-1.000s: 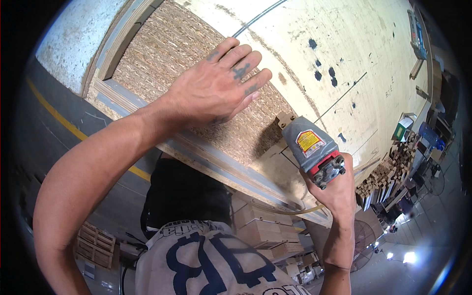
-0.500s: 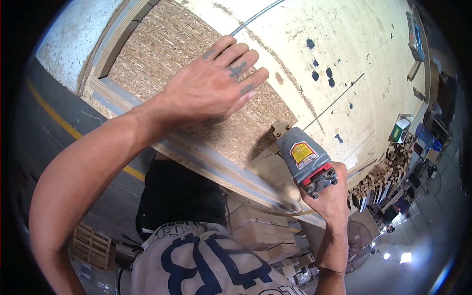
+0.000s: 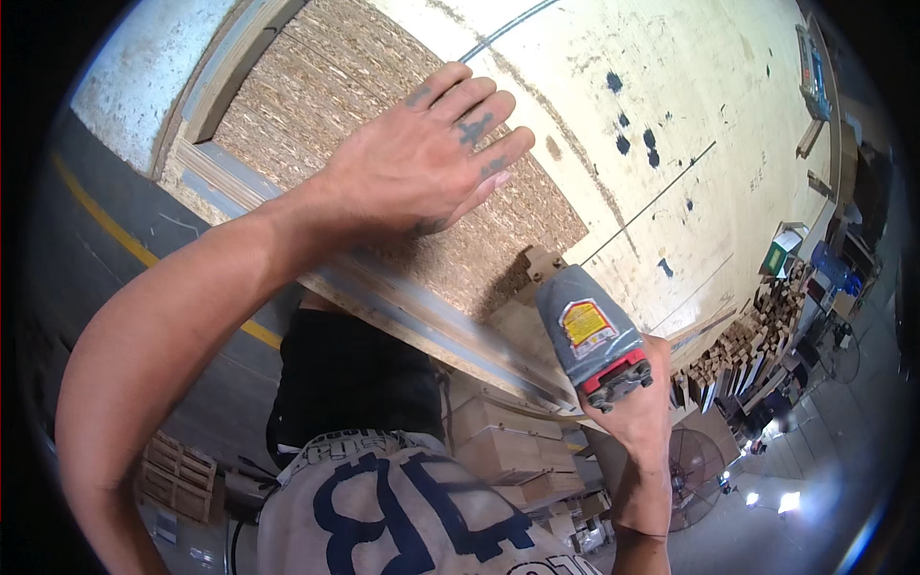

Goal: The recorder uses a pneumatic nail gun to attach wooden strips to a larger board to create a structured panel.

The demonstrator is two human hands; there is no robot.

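My left hand (image 3: 422,158) is palm down over a rough particle board (image 3: 335,86), its fingers apart and slightly bent near the board's far edge. Nothing shows in its grasp, though its palm side is hidden. In my right hand (image 3: 640,412) is a grey and red nail gun (image 3: 580,311) with a yellow label. The gun's nose points toward the right end of the particle board; whether its tip touches wood cannot be made out. The particle board lies within a frame of layered wood strips (image 3: 230,177), against a pale plywood sheet (image 3: 709,86).
Dark blotches and drawn lines mark the plywood. A blue tool (image 3: 813,81) lies at its far right edge. Beyond stand a stack of cut wood strips (image 3: 738,335) and a green and white box (image 3: 783,247). A floor fan (image 3: 692,470) and cartons (image 3: 508,450) are lower down.
The nail gun has shifted slightly nearer and to the left relative to the board, with my right hand still around it. My left hand keeps almost the same place.
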